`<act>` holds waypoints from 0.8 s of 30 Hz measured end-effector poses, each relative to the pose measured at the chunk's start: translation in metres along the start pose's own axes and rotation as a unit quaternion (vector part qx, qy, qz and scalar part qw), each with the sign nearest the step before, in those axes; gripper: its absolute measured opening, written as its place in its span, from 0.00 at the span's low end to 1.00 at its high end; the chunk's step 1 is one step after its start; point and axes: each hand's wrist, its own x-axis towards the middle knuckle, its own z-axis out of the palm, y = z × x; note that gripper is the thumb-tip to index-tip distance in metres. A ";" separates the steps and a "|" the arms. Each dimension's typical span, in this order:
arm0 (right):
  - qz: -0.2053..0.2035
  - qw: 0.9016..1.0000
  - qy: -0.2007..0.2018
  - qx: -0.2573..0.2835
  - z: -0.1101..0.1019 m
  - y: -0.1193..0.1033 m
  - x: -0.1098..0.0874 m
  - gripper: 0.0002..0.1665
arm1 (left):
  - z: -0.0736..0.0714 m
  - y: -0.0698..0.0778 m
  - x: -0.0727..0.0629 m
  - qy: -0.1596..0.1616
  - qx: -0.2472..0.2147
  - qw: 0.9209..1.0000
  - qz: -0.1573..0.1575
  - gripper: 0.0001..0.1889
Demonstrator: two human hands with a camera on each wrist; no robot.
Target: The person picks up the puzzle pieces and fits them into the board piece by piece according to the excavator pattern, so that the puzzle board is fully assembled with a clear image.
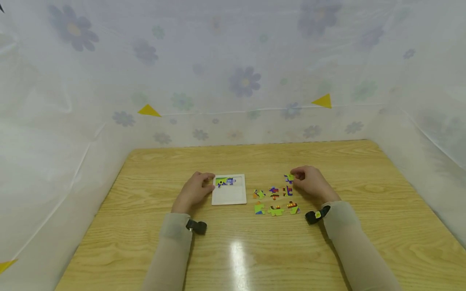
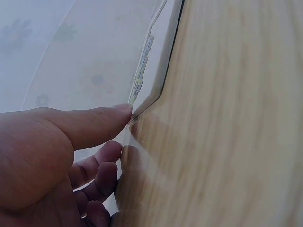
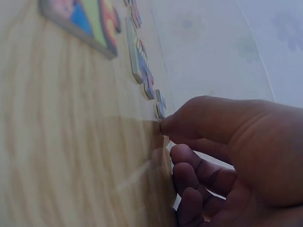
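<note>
A white square puzzle tray (image 1: 229, 198) lies on the table, with joined green and purple puzzle pieces (image 1: 225, 182) along its top inside edge. My left hand (image 1: 194, 190) holds the tray's left side, thumb and index finger at the rim; in the left wrist view the thumb meets the tray's corner (image 2: 158, 92) and the other fingers curl below. On the right, my right hand (image 1: 311, 182) pinches a green and purple puzzle piece (image 1: 289, 178) by its right edge, close over the table. The right wrist view shows the thumb against this piece (image 3: 160, 105).
Between tray and right hand, several loose pieces lie in rough rows, among them a green and blue one (image 1: 259, 209), a green one (image 1: 276, 211) and a striped purple one (image 1: 287, 191). A flowered white sheet (image 1: 233, 125) hangs behind the wooden table (image 1: 182, 258).
</note>
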 end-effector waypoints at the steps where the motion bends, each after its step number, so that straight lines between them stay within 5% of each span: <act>1: 0.000 1.000 -0.001 -0.001 0.000 0.000 0.000 0.20 | 0.000 0.000 0.000 0.000 0.000 1.000 0.000 0.22; 15: 0.014 1.000 0.003 0.024 -0.004 -0.004 -0.001 0.20 | 0.000 -0.001 0.000 0.005 -0.001 1.000 -0.001 0.22; 24: -0.025 0.999 0.010 0.017 -0.007 -0.019 0.000 0.18 | 0.002 0.000 0.001 0.006 -0.007 1.000 0.001 0.22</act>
